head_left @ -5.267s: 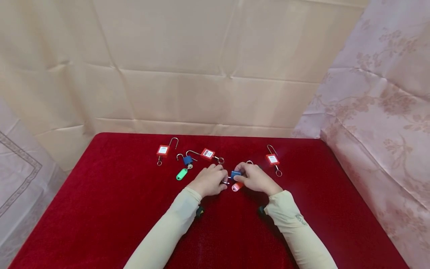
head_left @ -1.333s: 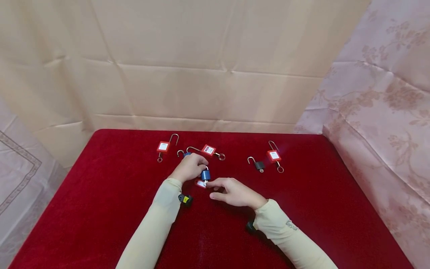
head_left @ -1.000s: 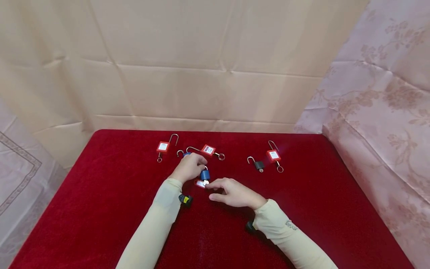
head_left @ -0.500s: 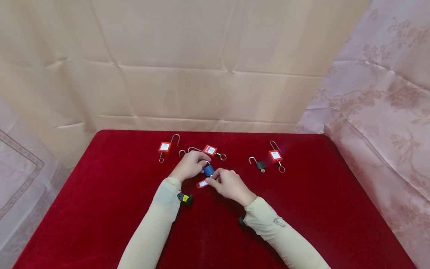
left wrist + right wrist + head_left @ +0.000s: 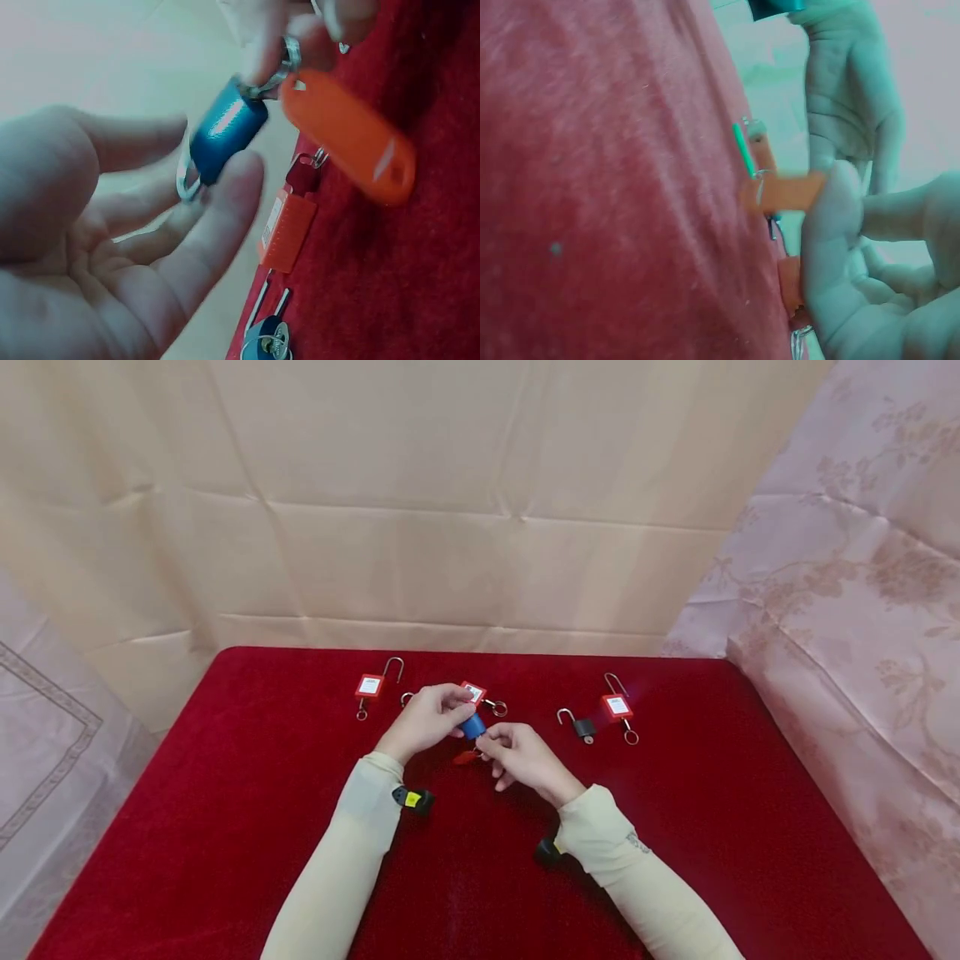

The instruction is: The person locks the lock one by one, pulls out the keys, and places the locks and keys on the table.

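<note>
Both my hands met above the red tablecloth [image 5: 225,827], near its far edge. My left hand [image 5: 427,720] held the blue padlock [image 5: 472,726] between thumb and fingertips, lifted off the cloth; the left wrist view showed its steel shackle against my fingers [image 5: 217,217]. My right hand [image 5: 521,758] pinched the key end at the padlock's bottom, and an orange key tag [image 5: 466,757] dangled from it on a ring, hanging just under the lock.

Going from left to right along the far side of the cloth: a red padlock [image 5: 369,685] with its shackle swung open and a key below it lay well left of my hands. A second red padlock [image 5: 474,692] sat just behind my left fingers, partly hidden, a key ring beside it. Right of my hands lay a small dark padlock [image 5: 581,727], shackle open, and just beside it a third red padlock [image 5: 617,705] with key.
</note>
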{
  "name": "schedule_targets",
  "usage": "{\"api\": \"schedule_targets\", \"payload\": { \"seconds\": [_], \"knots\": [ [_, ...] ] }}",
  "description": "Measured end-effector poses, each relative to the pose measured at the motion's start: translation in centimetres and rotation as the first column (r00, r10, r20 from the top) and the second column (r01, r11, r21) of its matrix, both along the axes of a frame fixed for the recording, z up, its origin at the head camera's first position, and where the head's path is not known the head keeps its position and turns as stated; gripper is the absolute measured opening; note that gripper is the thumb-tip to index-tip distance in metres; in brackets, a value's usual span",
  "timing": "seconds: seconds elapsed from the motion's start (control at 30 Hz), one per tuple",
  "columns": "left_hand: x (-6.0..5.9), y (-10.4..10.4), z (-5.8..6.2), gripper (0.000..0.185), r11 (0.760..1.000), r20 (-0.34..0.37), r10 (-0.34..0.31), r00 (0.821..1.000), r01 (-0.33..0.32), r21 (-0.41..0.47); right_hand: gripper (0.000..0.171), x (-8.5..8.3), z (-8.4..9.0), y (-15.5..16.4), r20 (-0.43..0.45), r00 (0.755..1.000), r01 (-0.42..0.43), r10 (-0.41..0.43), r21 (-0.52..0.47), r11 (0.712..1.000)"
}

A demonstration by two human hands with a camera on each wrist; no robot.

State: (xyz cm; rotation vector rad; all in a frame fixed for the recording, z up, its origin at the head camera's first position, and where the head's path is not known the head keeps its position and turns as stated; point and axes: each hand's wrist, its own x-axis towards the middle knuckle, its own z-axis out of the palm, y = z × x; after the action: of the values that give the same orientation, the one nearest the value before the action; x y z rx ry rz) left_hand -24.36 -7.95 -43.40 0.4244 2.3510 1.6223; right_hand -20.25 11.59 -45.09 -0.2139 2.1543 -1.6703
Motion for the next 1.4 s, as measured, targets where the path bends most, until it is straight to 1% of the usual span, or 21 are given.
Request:
{"api": "schedule_targets", "payload": {
  "seconds": [0.07,0.13,0.17,0.23,0.3,0.37,0.47,0.53,0.57,0.7,0.83,0.9,1.03,1.17,1.27,1.4],
  "knots": [
    [0.1,0.1,0.0,0.036,0.998,0.044,-0.019,0.999,0.017,0.052,0.02,-0.1,0.1,0.0,0.029,0.999,0.027,-0.025,-0.061,0.998],
    [0.1,0.1,-0.1,0.039,0.996,0.087,-0.037,0.996,0.029,0.088,0.02,-0.1,0.1,-0.2,0.048,0.998,0.041,-0.036,-0.096,0.995],
    [0.1,0.2,0.0,0.04,0.994,0.101,-0.04,0.994,0.029,0.107,0.019,-0.1,0.1,-0.3,0.057,0.998,0.044,-0.038,-0.113,0.993],
    [0.0,0.2,-0.1,0.041,0.989,0.142,-0.029,0.989,0.007,0.149,0.017,0.0,0.0,-0.5,0.073,0.996,0.053,-0.043,-0.146,0.988],
    [-0.1,0.0,0.0,0.043,0.984,0.167,0.001,0.986,-0.03,0.173,0.016,0.1,-0.1,-0.6,0.088,0.995,0.066,-0.051,-0.176,0.982],
    [-0.2,-0.4,0.1,0.043,0.981,0.165,0.053,0.985,-0.083,0.178,0.017,0.3,0.1,-0.7,0.103,0.994,0.066,-0.045,-0.205,0.977],
    [-0.3,-1.2,0.4,0.042,0.973,0.153,0.133,0.979,-0.158,0.168,0.017,0.6,0.4,-0.9,0.112,0.993,0.051,-0.027,-0.216,0.975],
    [-0.4,-1.6,0.6,0.044,0.97,0.144,0.162,0.976,-0.184,0.156,0.02,0.8,0.6,-1.0,0.101,0.995,0.031,-0.009,-0.217,0.976],
    [-0.5,-1.8,0.7,0.045,0.971,0.149,0.166,0.975,-0.188,0.15,0.022,0.9,0.7,-1.0,0.092,0.996,0.024,-0.004,-0.213,0.977],
    [-0.5,-2.0,0.8,0.049,0.98,0.162,0.149,0.975,-0.168,0.109,0.027,1.2,1.0,-1.1,0.059,0.998,0.004,0.008,-0.204,0.979],
    [-0.5,-1.9,0.4,0.045,0.984,0.157,0.15,0.976,-0.163,0.076,0.029,1.3,1.2,-0.9,0.049,0.998,-0.036,0.045,-0.173,0.984],
    [-0.4,-1.8,0.3,0.042,0.986,0.141,0.139,0.98,-0.149,0.07,0.029,1.4,1.3,-0.8,0.04,0.997,-0.067,0.073,-0.133,0.989],
    [-0.3,-1.6,0.0,0.037,0.995,0.086,0.094,0.992,-0.097,0.037,0.027,1.3,1.5,-0.4,0.018,0.992,-0.124,0.125,-0.032,0.992],
    [-0.4,-1.3,-0.4,0.036,0.997,0.046,0.062,0.997,-0.061,-0.04,0.02,1.3,1.2,-0.2,-0.025,0.982,-0.188,0.189,0.049,0.981],
    [-0.3,-1.0,-0.7,0.036,0.992,0.029,0.044,0.999,-0.04,-0.118,0.015,1.3,0.9,-0.3,-0.052,0.968,-0.24,0.245,0.097,0.966],
    [-0.2,-0.7,-1.1,0.038,0.981,0.043,0.01,0.999,-0.001,-0.192,0.012,1.3,0.6,-0.3,-0.071,0.953,-0.282,0.295,0.143,0.948]
  ]
}}
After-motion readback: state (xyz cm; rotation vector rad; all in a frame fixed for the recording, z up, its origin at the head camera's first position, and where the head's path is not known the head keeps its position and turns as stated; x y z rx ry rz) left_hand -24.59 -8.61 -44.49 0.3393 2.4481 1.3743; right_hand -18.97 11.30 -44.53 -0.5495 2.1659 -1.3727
